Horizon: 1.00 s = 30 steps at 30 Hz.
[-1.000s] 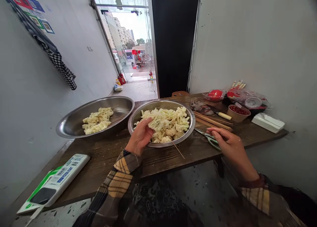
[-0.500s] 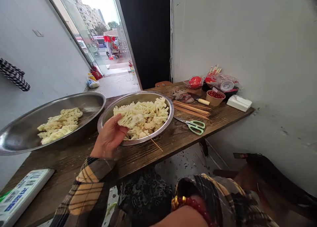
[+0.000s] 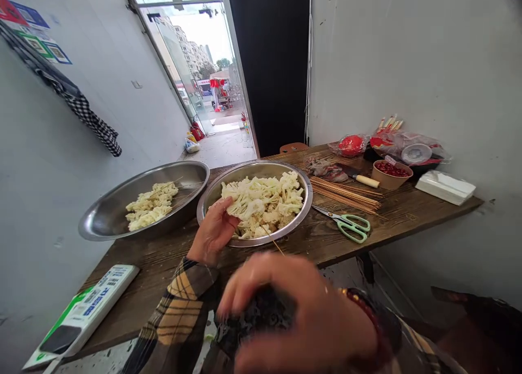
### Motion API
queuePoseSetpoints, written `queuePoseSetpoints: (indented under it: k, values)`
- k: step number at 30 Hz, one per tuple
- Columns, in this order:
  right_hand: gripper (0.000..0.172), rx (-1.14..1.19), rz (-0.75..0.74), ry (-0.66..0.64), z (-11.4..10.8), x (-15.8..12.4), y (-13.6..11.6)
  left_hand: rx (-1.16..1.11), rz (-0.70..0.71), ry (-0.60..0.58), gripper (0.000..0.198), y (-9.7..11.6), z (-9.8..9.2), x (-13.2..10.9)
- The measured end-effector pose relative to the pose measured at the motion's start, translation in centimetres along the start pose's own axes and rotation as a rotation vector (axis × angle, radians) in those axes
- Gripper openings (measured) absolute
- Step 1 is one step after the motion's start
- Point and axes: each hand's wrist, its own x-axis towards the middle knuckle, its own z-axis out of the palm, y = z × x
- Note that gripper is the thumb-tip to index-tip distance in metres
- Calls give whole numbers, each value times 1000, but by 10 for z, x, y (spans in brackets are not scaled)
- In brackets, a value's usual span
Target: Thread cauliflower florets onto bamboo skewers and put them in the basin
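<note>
My left hand (image 3: 216,230) is closed on a piece of cauliflower (image 3: 244,205) at the left rim of the round metal bowl (image 3: 304,213). More cauliflower lies in that bowl, and a thin skewer (image 3: 278,248) sticks out over its front rim. Blurred by motion, my right hand (image 3: 293,303) hovers in front of the table edge, fingers curved and apart, with nothing visible between them. Beside the bowl lie green-handled scissors (image 3: 353,227) and a bundle of skewers (image 3: 346,194).
A larger metal basin (image 3: 101,216) with cauliflower stands left on the wooden table (image 3: 163,265). Toward the right are a knife (image 3: 367,181), a tub of red pieces (image 3: 391,175) and white tissues (image 3: 445,186). A white box (image 3: 101,303) lies front left.
My right hand has risen into view from the bottom edge. The camera view has shifted, so the table things appear farther right. My left hand still holds the cauliflower piece.
</note>
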Motion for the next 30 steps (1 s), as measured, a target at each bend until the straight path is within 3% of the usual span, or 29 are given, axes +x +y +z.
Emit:
queuePoseSetpoints:
  k: [2, 3, 7, 11, 15, 20, 22, 26, 30]
  values:
    - [20, -332, 149, 231, -26, 31, 21, 2, 23, -34, 30, -1, -2, -1]
    - [19, -481, 174, 270, -35, 41, 32, 1, 35, -54, 30, -2, -3, -1]
    - [20, -835, 172, 176, -45, 56, 64, 16, 40, -146, 25, -3, -4, -6]
    - [26, -912, 241, 87, -35, 59, 85, 53, 71, -157, 22, -4, -4, -11]
    - [29, -728, 292, 187, -32, 63, 100, 6, 82, -146, 22, -5, -4, -13]
    - [30, -226, 339, 554, -40, 66, 106, -85, 73, -144, 36, -1, -5, -12]
    - [29, -67, 335, 645, -44, 68, 105, -86, 85, -137, 36, 0, -5, -12]
    - [26, 226, 340, 711, -48, 71, 102, -49, 108, -141, 30, 0, -5, -13]
    - [28, 367, 353, 738, -52, 69, 101, -34, 127, -157, 28, -1, -6, -14]
